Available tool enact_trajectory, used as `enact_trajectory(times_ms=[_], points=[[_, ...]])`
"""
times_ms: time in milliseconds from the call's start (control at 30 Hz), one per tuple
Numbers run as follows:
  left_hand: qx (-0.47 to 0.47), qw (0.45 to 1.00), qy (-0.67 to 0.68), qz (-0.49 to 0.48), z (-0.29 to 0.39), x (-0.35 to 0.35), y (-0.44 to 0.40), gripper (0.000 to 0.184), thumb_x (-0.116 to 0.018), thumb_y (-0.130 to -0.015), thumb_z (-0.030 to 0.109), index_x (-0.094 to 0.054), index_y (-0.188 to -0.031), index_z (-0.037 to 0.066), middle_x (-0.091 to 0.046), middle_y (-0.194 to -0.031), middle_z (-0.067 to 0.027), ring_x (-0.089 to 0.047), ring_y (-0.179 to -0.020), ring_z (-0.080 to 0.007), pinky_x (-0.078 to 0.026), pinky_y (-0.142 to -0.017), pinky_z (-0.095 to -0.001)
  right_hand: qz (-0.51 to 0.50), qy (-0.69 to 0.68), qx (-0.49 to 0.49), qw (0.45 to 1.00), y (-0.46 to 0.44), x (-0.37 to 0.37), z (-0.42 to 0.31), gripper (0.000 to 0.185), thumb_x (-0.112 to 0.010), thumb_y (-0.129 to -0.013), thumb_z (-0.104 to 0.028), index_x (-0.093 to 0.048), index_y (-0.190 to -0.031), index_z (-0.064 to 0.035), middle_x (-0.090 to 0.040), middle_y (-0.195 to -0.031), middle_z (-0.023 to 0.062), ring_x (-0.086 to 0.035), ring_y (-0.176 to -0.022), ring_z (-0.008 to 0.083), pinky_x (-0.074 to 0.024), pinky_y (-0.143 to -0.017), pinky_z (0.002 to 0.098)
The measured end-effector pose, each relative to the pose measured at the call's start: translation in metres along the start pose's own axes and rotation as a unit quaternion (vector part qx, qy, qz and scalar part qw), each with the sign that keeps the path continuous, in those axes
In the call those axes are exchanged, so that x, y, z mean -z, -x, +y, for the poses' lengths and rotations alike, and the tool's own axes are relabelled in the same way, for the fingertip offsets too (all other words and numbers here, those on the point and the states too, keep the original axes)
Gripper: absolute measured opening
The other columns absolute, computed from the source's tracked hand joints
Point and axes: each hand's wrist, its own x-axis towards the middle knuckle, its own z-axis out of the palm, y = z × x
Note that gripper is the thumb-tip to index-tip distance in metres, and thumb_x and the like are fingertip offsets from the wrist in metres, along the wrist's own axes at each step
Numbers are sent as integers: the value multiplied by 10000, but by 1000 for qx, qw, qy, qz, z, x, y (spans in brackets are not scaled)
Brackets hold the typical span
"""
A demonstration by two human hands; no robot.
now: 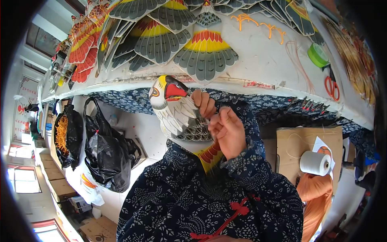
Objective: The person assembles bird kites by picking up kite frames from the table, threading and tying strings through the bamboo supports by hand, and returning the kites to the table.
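Perhaps the painted bird (181,117) could slip down the patterned coat (209,201), if the left hand (204,104) loosens; a smaller danger is a torn edge, caused by too strong pulling. The bird leans near the chest, mostly to the left of both hands. The left hand is curled nearly closed on its edge; the right hand (229,131) pinches close beside, but whether it holds something thin, I cannot tell.

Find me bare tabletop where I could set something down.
The table's broadest bare patch lies between the gray-and-yellow tail and thin strings, below the orange pieces. Overlapping painted pieces crowd its left; tape, scissors and sticks, its right.
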Motion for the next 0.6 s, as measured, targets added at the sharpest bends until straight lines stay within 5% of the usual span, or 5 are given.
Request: enact_trajectory(times_ms=[100,133,200,333,600], points=[[-1,1000,-8,11,-1,-9,-2,224,-524,-984,253,-507,-1002,31,-537,-862,-105,-482,-744,-213,-420,-651,-314,-65,175,83,979,9,-7,-8,111,-612,-957,-154,-661,-978,-56,-669,-795,16,-554,-680,137,-447,-636,259],[-2,1000,-12,15,-1,-12,-4,218,-521,-988,251,-506,-995,34,-538,-862,-103,-481,-743,-209,-416,-645,-312,-82,325,188,923,11,-11,-13,89,-641,-924,-127,-676,-966,-55,-663,-780,21,-553,-672,148,-447,-623,266],[3,1000,-15,13,2,-17,-6,203,-515,-992,241,-506,-989,38,-539,-863,-99,-481,-741,-205,-419,-646,-309,-104,583,374,714,15,-18,-21,82,-699,-860,-71,-706,-940,-53,-652,-750,33,-549,-655,169,-447,-599,281],[12,1000,-13,-7,3,-19,-12,163,-496,-1005,211,-507,-980,50,-544,-865,-89,-482,-737,-196,-430,-647,-302,-123,652,439,606,21,-23,-29,169,-753,-752,1,-734,-912,-51,-629,-733,48,-548,-647,193,-447,-577,299],[14,999,-7,-35,2,-20,-15,123,-476,-1015,174,-511,-994,58,-549,-871,-85,-494,-737,-181,-455,-652,-294,-122,657,449,593,22,-20,-25,194,-763,-732,2,-730,-915,-52,-618,-725,38,-545,-646,202,-445,-565,304]])
